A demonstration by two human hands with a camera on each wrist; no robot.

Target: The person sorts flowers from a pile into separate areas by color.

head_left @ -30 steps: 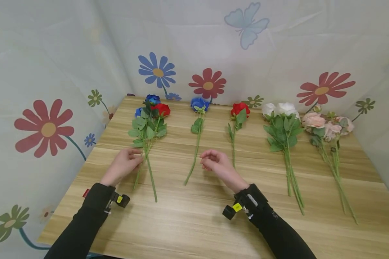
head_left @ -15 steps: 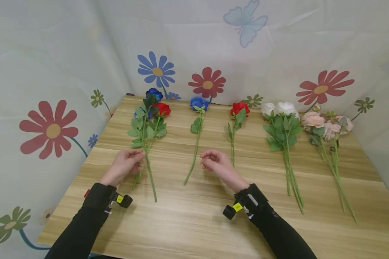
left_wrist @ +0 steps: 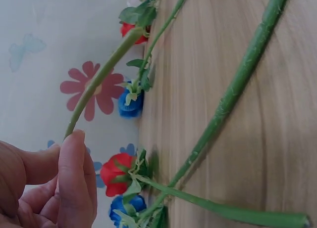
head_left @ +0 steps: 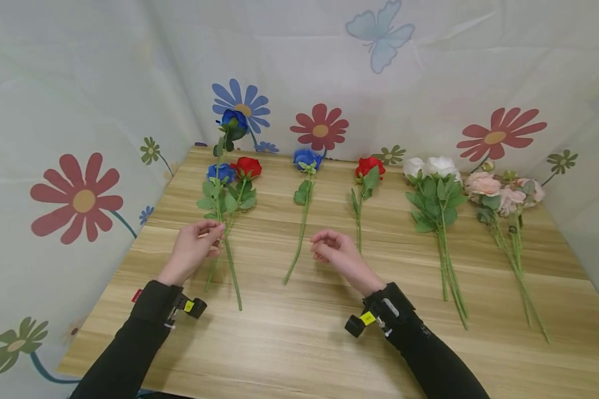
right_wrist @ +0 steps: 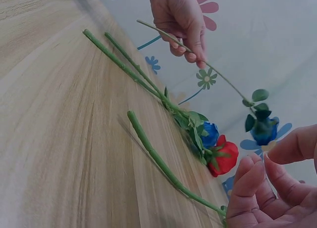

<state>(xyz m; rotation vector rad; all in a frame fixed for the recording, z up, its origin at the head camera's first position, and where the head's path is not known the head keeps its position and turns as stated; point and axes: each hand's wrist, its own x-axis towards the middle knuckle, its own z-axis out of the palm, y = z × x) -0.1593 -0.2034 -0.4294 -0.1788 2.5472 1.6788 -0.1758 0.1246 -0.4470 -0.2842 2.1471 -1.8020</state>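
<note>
My left hand (head_left: 193, 249) pinches the stem of a blue rose (head_left: 233, 120), which is lifted off the table with its bloom up against the backdrop. In the left wrist view, the stem's lower end (left_wrist: 101, 74) sticks out past the thumb and fingertips. Below that hand, another blue rose (head_left: 222, 173) and a red rose (head_left: 248, 166) lie with crossed stems. My right hand (head_left: 340, 256) hovers with loosely curled fingers and holds nothing. It is between a single blue rose (head_left: 307, 160) and a single red rose (head_left: 370, 168), both lying on the table.
White roses (head_left: 439, 167) lie in a bunch to the right. Beyond them is a bunch of pink flowers (head_left: 483, 184). The wooden table (head_left: 279, 343) backs onto a pale curtain (head_left: 289, 50) printed with flowers and a butterfly.
My left hand has taken hold of one blue rose from the left group and raised it, its bloom moving up and away from the other two. The right hand has barely moved.
</note>
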